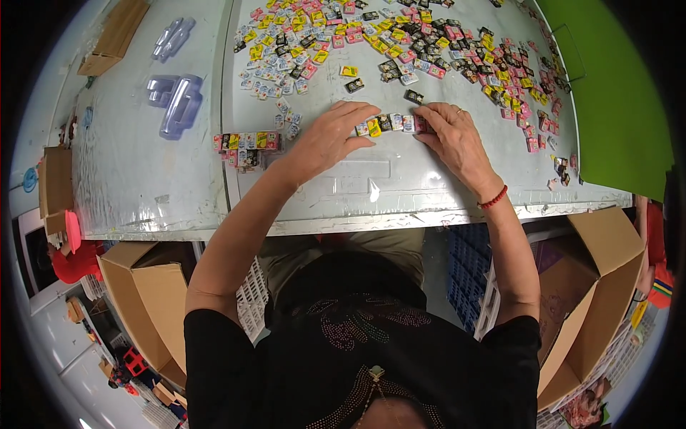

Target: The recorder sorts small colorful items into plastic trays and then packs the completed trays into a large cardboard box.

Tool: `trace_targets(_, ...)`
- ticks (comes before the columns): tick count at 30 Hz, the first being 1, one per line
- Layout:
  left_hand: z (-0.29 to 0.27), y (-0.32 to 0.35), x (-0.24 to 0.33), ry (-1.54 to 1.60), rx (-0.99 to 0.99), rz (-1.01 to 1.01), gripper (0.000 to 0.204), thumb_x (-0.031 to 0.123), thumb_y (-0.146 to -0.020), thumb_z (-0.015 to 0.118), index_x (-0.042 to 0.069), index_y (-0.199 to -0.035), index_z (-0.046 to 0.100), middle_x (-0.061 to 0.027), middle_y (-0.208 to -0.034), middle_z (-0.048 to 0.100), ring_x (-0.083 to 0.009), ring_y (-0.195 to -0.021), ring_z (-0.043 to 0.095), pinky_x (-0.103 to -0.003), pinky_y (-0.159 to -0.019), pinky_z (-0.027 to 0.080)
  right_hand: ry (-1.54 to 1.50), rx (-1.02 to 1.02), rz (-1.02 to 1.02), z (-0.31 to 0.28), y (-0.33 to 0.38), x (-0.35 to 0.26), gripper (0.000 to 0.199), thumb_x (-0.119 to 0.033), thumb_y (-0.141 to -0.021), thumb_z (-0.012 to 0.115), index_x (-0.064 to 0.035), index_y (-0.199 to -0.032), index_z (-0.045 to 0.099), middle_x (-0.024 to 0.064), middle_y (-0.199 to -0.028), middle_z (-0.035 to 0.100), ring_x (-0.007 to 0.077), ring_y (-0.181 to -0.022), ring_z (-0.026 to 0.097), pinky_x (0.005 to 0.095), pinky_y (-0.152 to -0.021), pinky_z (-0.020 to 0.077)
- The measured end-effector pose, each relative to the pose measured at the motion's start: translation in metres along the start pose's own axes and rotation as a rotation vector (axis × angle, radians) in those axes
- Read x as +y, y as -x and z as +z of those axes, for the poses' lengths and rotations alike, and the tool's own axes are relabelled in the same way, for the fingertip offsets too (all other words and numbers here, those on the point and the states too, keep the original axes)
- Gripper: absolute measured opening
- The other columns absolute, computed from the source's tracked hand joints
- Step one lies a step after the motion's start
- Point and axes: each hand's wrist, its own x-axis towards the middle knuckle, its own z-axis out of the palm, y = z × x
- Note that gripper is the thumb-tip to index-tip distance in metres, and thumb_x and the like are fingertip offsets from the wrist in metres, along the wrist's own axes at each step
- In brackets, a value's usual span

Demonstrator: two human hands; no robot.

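Observation:
A short row of small boxes (386, 124) in white, yellow, black and pink lies on the table between my hands. My left hand (330, 137) closes around its left end, fingers along the far side and thumb on the near side. My right hand (451, 139) pinches the pink box at the right end. Just beyond the right fingertips lies a single black box (414, 96). A clear plastic tray (357, 170) lies flat nearer to me, faint against the table. To the left, a block of boxes (248, 144) is lined up in rows.
A big loose pile of small boxes (400, 39) spreads over the far table (514, 161). Clear formed trays (180, 107) are stacked at the left. Open cartons (161, 293) (600, 286) stand below the front edge on both sides. A green surface (607, 93) borders the right.

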Motion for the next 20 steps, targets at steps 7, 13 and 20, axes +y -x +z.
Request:
trace_targets(7,0.009,-0.007,-0.003,-0.024,-0.029,0.038,0.044,0.013,-0.08,0.071,0.005,-0.122,0.058,-0.0129,-0.119,0.062,-0.0316,-0.108,0.056,-0.039,-0.092,0.047,-0.004,0.031,-0.033,0.006,0.0,0.0,0.041,-0.01,-0.079,0.07,-0.0065,-0.119,0.06,0.0086,-0.112,0.061,0.0274,-0.098,0.058,0.0375,-0.088,0.0454)
trace_targets(13,0.01,-0.012,-0.001,-0.033,-0.012,0.092,0.039,0.014,-0.081,0.071,0.004,-0.118,0.061,-0.0115,-0.114,0.064,-0.031,-0.106,0.057,-0.038,-0.091,0.047,0.078,0.021,-0.105,0.012,-0.006,-0.005,0.039,-0.01,-0.079,0.07,-0.0072,-0.117,0.062,0.0067,-0.11,0.061,0.0275,-0.089,0.057,0.035,-0.079,0.0493)
trace_targets(20,0.01,-0.011,-0.004,0.002,0.036,0.148,0.031,0.013,-0.085,0.065,0.008,-0.115,0.062,-0.0083,-0.111,0.066,-0.0274,-0.102,0.057,-0.038,-0.096,0.044,0.063,-0.018,-0.002,0.006,-0.004,-0.016,0.039,-0.01,-0.081,0.069,-0.0109,-0.119,0.064,0.0087,-0.111,0.062,0.0265,-0.095,0.06,0.0342,-0.082,0.0499)
